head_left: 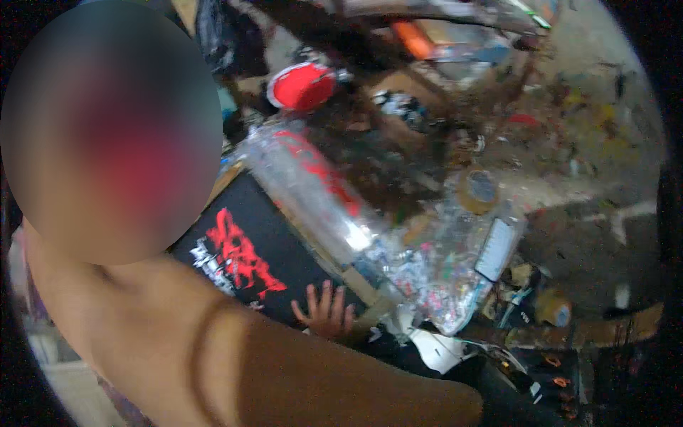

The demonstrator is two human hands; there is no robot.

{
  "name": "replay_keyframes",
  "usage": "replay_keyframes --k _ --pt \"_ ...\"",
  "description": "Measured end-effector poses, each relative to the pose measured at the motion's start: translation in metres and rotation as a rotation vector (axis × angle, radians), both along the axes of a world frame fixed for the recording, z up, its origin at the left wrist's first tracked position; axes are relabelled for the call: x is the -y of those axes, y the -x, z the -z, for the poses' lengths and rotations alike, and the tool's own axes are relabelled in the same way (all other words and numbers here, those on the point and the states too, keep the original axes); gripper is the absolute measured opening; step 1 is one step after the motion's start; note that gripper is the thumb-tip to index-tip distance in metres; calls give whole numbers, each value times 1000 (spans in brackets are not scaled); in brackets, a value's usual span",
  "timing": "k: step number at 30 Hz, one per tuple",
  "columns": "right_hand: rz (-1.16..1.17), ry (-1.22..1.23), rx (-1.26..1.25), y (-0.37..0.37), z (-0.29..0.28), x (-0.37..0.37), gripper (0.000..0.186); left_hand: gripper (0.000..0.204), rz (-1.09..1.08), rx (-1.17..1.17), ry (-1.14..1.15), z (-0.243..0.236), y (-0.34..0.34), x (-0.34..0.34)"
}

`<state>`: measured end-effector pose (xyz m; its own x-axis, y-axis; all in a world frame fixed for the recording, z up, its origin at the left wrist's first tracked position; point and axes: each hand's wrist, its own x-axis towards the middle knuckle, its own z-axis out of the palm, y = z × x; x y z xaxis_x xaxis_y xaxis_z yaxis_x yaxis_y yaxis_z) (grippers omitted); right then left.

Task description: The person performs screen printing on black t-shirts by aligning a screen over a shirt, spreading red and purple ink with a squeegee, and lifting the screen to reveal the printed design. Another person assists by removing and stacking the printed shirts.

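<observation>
Neither of my hands can be made out. Close in front, from the left side across the lower part, spreads another person's bare shoulder and arm point(306, 377). A spread hand point(327, 309) lies flat, fingers apart, on the near right corner of a black panel point(284, 231), which looks fabric-covered. Its forearm is hidden behind the large arm; it appears to be that person's. Red and white marks point(242, 252) cover the panel's left part. Along its far side runs a shiny clear strip point(313, 188) smeared with red.
Beyond the panel stands a round container point(304, 87) of red paint. A tape roll point(480, 188) and a white rectangular object point(496, 249) rest on a paint-spotted clear sheet point(434, 285). Another tape roll point(553, 308) is farther right. A black plastic bag point(231, 39) hangs at the back.
</observation>
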<state>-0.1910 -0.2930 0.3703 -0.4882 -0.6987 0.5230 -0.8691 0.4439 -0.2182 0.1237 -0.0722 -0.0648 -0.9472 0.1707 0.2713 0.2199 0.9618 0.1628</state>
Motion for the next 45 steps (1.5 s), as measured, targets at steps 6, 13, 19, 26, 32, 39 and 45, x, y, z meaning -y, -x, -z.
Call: replay_keyframes --k 6,13,19,26,32,39,45 --pt "-61 42 15 -28 -20 22 81 44 -28 41 -2 -8 -5 30" --pt "-145 -114 56 -36 -17 -10 90 38 -93 -224 -375 -11 -45 23" --pt "-250 -185 -75 -8 -15 3 83 28 -665 31 -315 -23 -99 116" --pt "-205 -352 -92 -3 -26 -8 55 23 -490 295 -242 -27 -98 118" --pt "-268 -368 -179 30 -14 5 57 31 -548 88 -111 -10 -137 117" --pt "-334 -259 -69 45 -7 4 54 30 -1448 -348 -909 -24 -186 123" --pt "-286 -185 -19 43 -7 19 66 50 -1426 -617 -1475 16 -178 135"
